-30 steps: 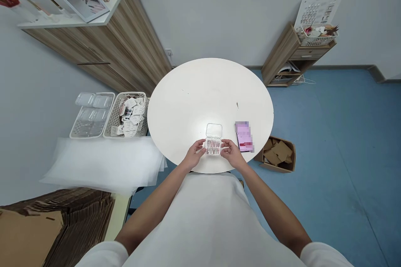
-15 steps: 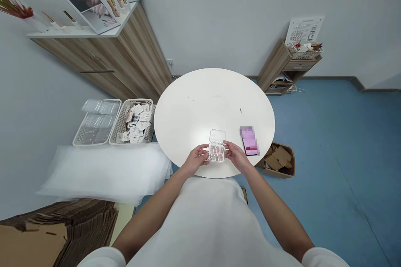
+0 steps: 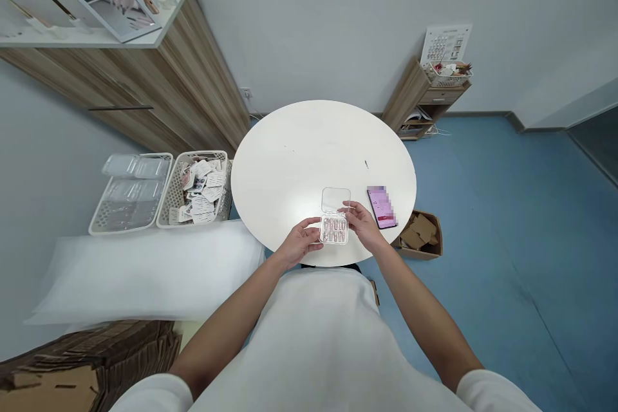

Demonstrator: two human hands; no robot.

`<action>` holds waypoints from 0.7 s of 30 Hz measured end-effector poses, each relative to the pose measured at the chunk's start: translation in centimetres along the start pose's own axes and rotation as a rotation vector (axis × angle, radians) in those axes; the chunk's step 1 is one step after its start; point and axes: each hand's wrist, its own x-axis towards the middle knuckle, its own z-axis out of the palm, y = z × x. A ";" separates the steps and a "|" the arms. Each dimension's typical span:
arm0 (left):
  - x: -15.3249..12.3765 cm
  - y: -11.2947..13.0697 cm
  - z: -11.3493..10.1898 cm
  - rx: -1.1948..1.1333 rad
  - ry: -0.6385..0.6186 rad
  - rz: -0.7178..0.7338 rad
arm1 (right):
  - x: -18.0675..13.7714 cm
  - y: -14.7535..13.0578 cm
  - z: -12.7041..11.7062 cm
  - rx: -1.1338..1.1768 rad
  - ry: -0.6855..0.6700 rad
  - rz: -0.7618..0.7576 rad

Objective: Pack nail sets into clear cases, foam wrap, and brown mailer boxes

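A clear plastic case of press-on nails (image 3: 334,230) stands open near the front edge of the round white table (image 3: 290,174), its transparent lid (image 3: 336,199) raised at the back. Several pale pink nails lie in rows inside. My left hand (image 3: 298,244) grips the case by its left side, thumb and fingers closed on the edge. On the other side, my right hand (image 3: 362,225) is closed at the right edge, its fingertips by the hinge and lower corner of the lid. A phone (image 3: 382,207) with a pink screen lies right of my right hand.
Left of the table are a white basket of cards (image 3: 219,206) and a basket of clear plastic cases (image 3: 132,193). White sheets (image 3: 145,270) lie in front of them. A cardboard box (image 3: 420,251) stands on the floor at right. A small dark object (image 3: 366,164) lies on the table.
My right hand has moved up slightly along the case's right side toward the lid. My left hand keeps its hold. The whole view has shifted a little.
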 end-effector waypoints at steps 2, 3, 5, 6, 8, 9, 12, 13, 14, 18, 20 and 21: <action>-0.1 0.1 0.1 -0.027 -0.015 0.007 | -0.2 -0.1 0.0 -0.007 0.003 -0.010; -0.2 0.1 0.1 -0.040 -0.020 0.011 | -0.3 -0.2 0.0 -0.006 0.001 -0.013; -0.2 0.1 0.2 -0.065 -0.021 0.017 | -0.6 -0.3 -0.1 0.011 -0.007 -0.013; -0.1 0.0 0.2 -0.077 -0.018 0.018 | -0.7 -0.4 -0.1 0.025 -0.011 -0.011; 0.0 -0.1 0.3 -0.099 -0.007 0.016 | -1.1 -0.4 -0.2 0.052 -0.016 -0.001; 0.1 -0.2 0.3 -0.106 0.000 0.013 | -1.2 -0.5 -0.2 0.061 -0.014 0.006; 0.2 -0.4 0.3 -0.111 0.017 0.004 | -1.7 -0.5 -0.2 0.079 0.006 0.028; 0.3 -0.5 0.3 -0.114 0.025 0.001 | -1.9 -0.5 -0.1 0.087 0.011 0.034; 0.3 -0.6 0.3 -0.118 0.035 -0.004 | -2.0 -0.4 0.0 0.095 0.013 0.040; 0.1 -0.7 0.1 -0.163 0.058 -0.018 | -2.3 0.1 0.5 0.112 0.008 0.061; 0.0 -0.8 0.0 -0.187 0.049 -0.011 | -2.4 0.5 0.7 0.131 0.010 0.060; -0.2 -0.9 -0.1 -0.189 0.046 -0.006 | -2.4 0.7 0.8 0.138 0.010 0.061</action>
